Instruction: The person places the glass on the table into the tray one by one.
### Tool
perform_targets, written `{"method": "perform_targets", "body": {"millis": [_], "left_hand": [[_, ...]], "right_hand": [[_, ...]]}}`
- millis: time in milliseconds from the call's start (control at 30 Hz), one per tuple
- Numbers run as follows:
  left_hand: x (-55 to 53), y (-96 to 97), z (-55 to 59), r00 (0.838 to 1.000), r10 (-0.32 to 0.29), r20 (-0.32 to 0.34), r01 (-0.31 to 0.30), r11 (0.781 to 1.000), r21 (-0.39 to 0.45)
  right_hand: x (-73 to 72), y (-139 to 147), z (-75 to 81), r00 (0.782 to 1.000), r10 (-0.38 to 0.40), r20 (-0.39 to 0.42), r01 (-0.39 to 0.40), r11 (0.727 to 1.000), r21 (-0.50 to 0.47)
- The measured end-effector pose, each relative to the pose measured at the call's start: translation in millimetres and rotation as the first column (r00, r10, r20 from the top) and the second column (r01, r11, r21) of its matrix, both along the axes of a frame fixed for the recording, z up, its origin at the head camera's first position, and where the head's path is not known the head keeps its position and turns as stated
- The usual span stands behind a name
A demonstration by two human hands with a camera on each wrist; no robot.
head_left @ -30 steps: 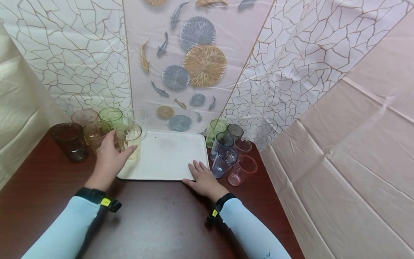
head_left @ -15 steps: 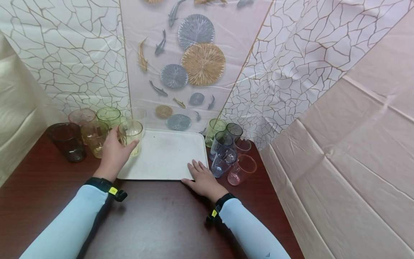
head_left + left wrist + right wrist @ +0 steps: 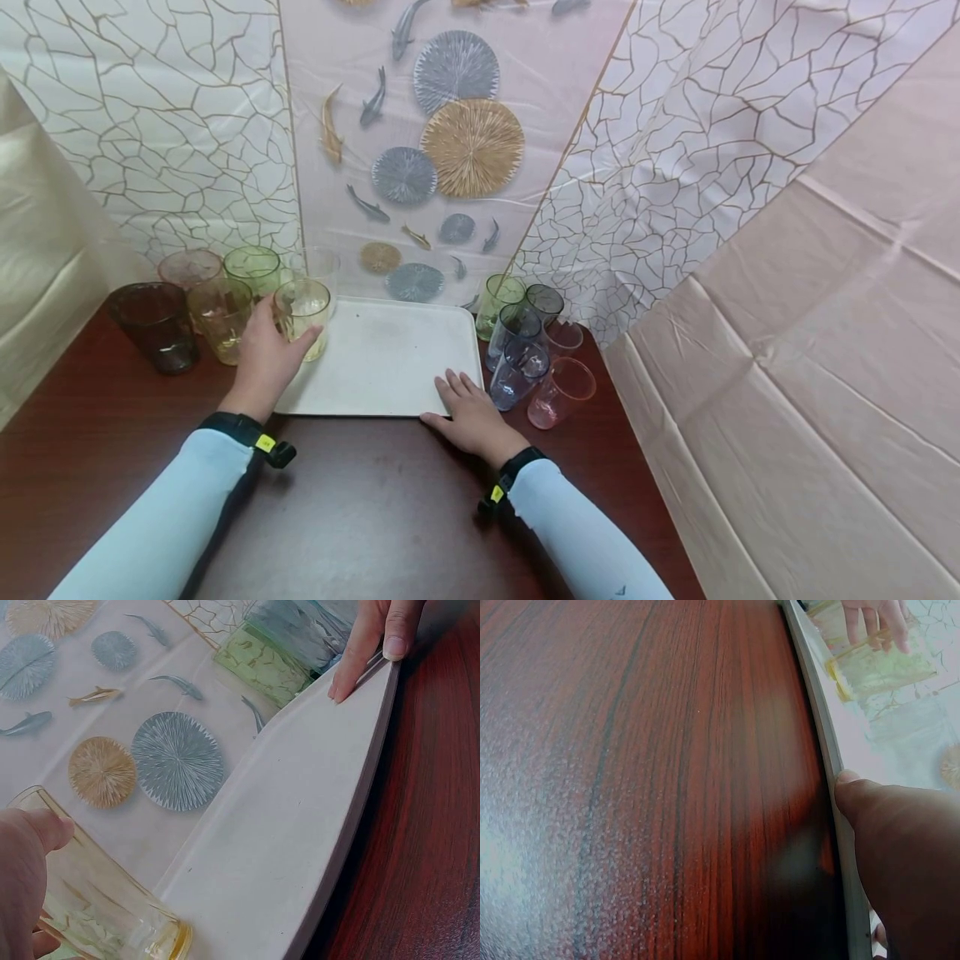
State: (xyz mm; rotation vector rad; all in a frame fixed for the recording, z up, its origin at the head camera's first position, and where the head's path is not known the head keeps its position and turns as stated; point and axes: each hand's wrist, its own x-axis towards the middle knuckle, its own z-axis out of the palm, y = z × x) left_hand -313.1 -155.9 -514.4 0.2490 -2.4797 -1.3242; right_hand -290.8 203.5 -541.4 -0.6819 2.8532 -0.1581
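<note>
My left hand (image 3: 262,358) grips a pale yellow drinking glass (image 3: 303,310), thumb on its near side. That glass stands upright at the left end of a white rectangular tray (image 3: 390,358). In the left wrist view the glass's thick yellow base (image 3: 174,941) is right at the tray surface. My right hand (image 3: 474,417) rests on the tray's front right corner with its fingers spread and straight. In the right wrist view its thumb (image 3: 851,784) lies along the tray's front edge.
Left of the tray stand dark brown (image 3: 159,329), amber (image 3: 222,325), pink (image 3: 190,267), green (image 3: 253,268) and clear (image 3: 321,265) glasses. Close to its right edge are green (image 3: 501,304), grey (image 3: 545,302), blue (image 3: 517,371) and pink (image 3: 561,396) ones. Patterned cloth (image 3: 450,225) hangs behind.
My left wrist has shifted right and a little forward, and the yellow glass has moved slightly right. The right hand has stayed on the tray corner. Over the last half second almost nothing moves.
</note>
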Motion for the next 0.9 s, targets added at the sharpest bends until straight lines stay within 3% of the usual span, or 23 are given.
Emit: {"method": "perform_targets", "body": {"millis": [267, 367, 500, 567, 667, 767, 900], "left_hand": [[10.2, 0.0, 3.4, 0.999, -0.018, 0.029, 0.017, 0.999, 0.028], [23.2, -2.8, 6.1, 0.998, -0.047, 0.047, 0.046, 0.999, 0.022], [49.3, -12.2, 6.4, 0.996, -0.062, 0.057, 0.063, 0.998, -0.024], [64.3, -21.2, 6.2, 0.999, -0.026, 0.031, 0.027, 0.998, -0.056], [83.7, -41.4, 6.5, 0.995, 0.089, -0.035, -0.092, 0.993, -0.08], [96.6, -66.6, 9.2, 0.974, 0.219, -0.053, -0.222, 0.972, -0.08], [100.9, -99.4, 11.0, 0.942, 0.335, -0.002, -0.335, 0.94, -0.066]], "right_hand": [[-1.0, 0.2, -2.7, 1.0, -0.008, 0.005, 0.008, 1.0, -0.003], [-1.0, 0.3, -3.3, 1.0, -0.008, -0.001, 0.008, 1.0, -0.005], [-0.9, 0.0, -4.3, 1.0, -0.007, -0.007, 0.007, 1.0, 0.003], [-0.7, -0.3, -4.2, 1.0, -0.006, -0.009, 0.006, 1.0, 0.003], [-1.2, -0.4, -5.4, 1.0, -0.002, -0.012, 0.002, 1.0, 0.003], [-2.2, 0.0, -7.1, 1.0, -0.001, -0.014, 0.001, 1.0, 0.003], [-2.7, 0.5, -7.7, 1.0, -0.005, -0.012, 0.005, 1.0, 0.004]]}}
